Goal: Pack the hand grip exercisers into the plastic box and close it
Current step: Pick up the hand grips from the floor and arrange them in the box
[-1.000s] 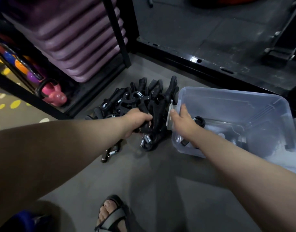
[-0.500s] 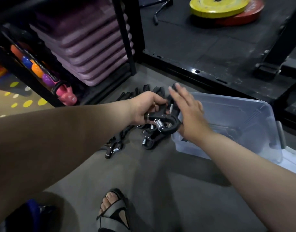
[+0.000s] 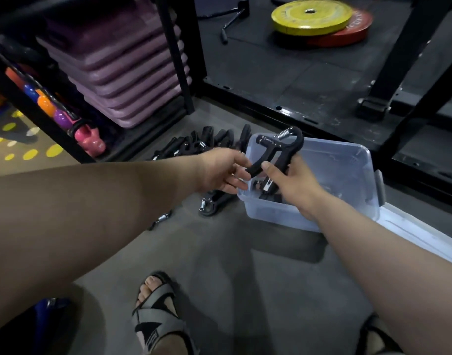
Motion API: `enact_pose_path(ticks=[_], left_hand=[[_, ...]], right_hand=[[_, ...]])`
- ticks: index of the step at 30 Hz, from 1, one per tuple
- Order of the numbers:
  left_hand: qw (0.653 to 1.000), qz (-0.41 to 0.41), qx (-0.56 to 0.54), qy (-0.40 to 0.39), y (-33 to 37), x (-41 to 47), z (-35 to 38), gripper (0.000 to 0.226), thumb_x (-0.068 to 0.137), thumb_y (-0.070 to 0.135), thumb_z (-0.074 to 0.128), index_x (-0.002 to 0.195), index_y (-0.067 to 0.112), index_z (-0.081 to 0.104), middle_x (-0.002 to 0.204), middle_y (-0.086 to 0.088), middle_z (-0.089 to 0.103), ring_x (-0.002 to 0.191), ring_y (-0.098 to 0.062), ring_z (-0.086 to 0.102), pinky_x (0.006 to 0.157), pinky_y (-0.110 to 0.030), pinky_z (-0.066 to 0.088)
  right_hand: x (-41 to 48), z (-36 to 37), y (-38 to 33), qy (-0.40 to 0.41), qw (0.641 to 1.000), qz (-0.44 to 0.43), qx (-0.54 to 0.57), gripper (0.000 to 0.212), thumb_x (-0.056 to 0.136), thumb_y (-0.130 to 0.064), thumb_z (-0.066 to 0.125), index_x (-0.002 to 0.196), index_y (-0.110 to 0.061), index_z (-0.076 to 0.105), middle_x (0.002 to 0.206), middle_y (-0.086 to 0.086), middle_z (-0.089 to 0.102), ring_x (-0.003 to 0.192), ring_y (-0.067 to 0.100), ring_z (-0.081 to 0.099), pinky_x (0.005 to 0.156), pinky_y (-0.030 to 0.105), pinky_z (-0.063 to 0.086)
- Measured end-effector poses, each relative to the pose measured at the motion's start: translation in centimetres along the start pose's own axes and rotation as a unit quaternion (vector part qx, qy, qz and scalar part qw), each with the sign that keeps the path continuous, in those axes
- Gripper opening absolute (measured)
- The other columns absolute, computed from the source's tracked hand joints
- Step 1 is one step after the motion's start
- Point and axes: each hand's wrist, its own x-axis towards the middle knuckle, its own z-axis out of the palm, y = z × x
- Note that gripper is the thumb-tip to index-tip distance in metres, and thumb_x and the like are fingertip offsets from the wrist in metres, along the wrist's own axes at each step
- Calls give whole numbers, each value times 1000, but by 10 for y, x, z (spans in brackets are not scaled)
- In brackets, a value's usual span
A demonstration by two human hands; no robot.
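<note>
Grip, right hand [image 3: 296, 185]: thumb and fingers curled round the middle of one hand grip exerciser [image 3: 280, 153], closed on it, not spread. Grip, left hand [image 3: 221, 170]: fingertips pinch the free end of the same exerciser's lower handle.

Exerciser position: spring end up, over the near-left corner of the plastic box [image 3: 347, 160], above the rim, not yet inside.

Handling (judgement): rigid dark frame with a steel spring, light enough for one hand. The handles look matt, so a slip is unlikely. It is not fragile, and a short drop into the box should do no harm. Best hold is either handle, clear of the spring coil, which could nip skin.

Outward: packed exercisers [image 3: 267, 187] lie inside the box at that same corner. The pile of exercisers [image 3: 201, 147] sits on the floor [image 3: 219, 252] just left of the box. What looks like the lid [image 3: 422, 234] lies just right of the box, off it.
</note>
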Motion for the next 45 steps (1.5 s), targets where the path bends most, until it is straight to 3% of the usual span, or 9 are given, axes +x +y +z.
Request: enact_pose_path(ticks=[5,9,13,19,24,30,36,41,45], left_hand=[[972,81,192,111,-8,10,22,24,91,6,43,103,18,60,89,-4,68,72,-18,62,54,-25,48],[941,117,287,138,-16,27,22,31,90,15,51,119,21,62,115,0,63,99,-16,60,81,-25,49],[910,103,392,93,-22,42,21,41,90,23,52,131,24,58,142,-1,45,131,-21,43,105,-35,42],[866,128,478,71,-17,64,15,58,97,27,42,153,23,28,165,3,4,151,-14,-2,121,-37,5],[849,173,491,94,-17,93,10,62,99,21,36,157,16,13,165,2,-2,151,-12,-4,122,-33,3],[809,190,547,98,-32,113,7,60,101,23,34,156,12,13,162,0,-21,151,-16,-7,123,-35,5],[813,196,539,99,-37,116,7,61,99,23,34,156,12,14,161,2,-26,150,-18,-9,123,-37,2],[822,197,526,99,-40,115,8,61,100,24,33,156,13,13,160,4,-27,150,-19,-9,123,-36,0],[830,193,516,92,-38,112,5,59,103,27,29,157,15,9,160,7,-28,150,-18,-11,120,-34,-3]], right_hand=[[6,-17,11,3,989,126,73,34,95,-48,54,108,-19,64,93,1,77,85,22,73,84,44,57],[23,-37,25,8,960,263,99,16,102,-26,48,96,-13,57,66,6,70,57,15,59,52,25,35],[40,-59,31,-7,946,322,26,14,101,-20,49,92,-11,55,74,12,64,52,13,54,50,24,23],[66,-68,65,-5,925,359,-126,22,98,-11,52,115,3,55,84,21,62,70,31,64,61,38,54],[76,-57,86,-19,906,383,-178,17,97,-16,50,83,-8,56,73,13,59,63,25,59,61,29,48],[91,-55,100,-23,891,393,-227,19,99,-12,40,105,0,53,84,21,58,71,30,57,49,28,47],[96,-59,127,-84,855,338,-383,36,89,-15,53,121,0,56,99,21,70,85,33,71,68,36,58],[102,-55,139,-92,868,319,-369,37,78,-17,62,113,-9,58,102,10,64,91,28,62,85,35,53],[98,-39,98,-114,856,261,-431,21,94,-11,48,111,-6,60,113,14,62,110,34,59,89,33,46]])
